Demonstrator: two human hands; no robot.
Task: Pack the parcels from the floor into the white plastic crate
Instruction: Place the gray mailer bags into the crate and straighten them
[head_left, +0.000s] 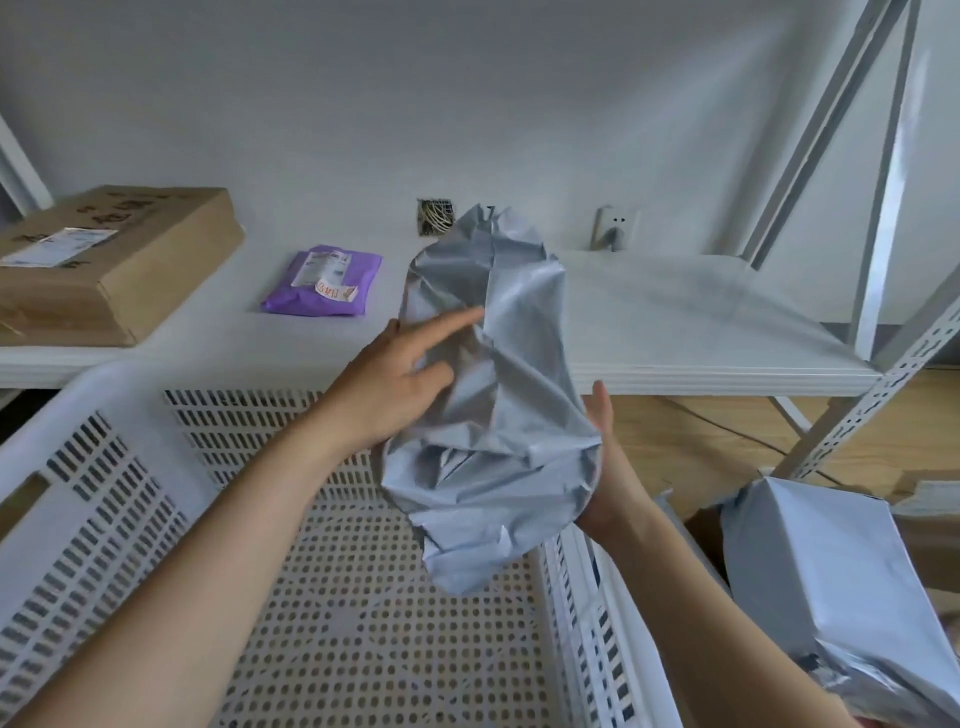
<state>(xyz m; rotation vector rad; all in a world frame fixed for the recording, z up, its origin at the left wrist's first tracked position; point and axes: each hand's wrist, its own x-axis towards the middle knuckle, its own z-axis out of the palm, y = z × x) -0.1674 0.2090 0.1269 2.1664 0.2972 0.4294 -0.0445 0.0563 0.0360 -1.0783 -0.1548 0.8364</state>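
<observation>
Two bare forearms reach over the white perforated plastic crate (119, 499), whose floor is bare. Above the crate's right wall, a crumpled grey plastic mailer parcel (493, 395) is held upright. The left hand (395, 384) presses its side with fingers loosely spread; the right hand (605, 467) cups it from underneath. Another grey wrapped parcel (821, 582) lies right of the crate.

1. White tabletop (649, 312) spans the frame from 9 to 3 o'clock, against the wall.
2. Brown cardboard box (119, 260) lies flat on it at 10 o'clock, white label on top.
3. Purple parcel (322, 283) lies on it near 11 o'clock, apart from the box.
4. Wooden floor (691, 441) shows at 3 o'clock, under the tabletop edge.
</observation>
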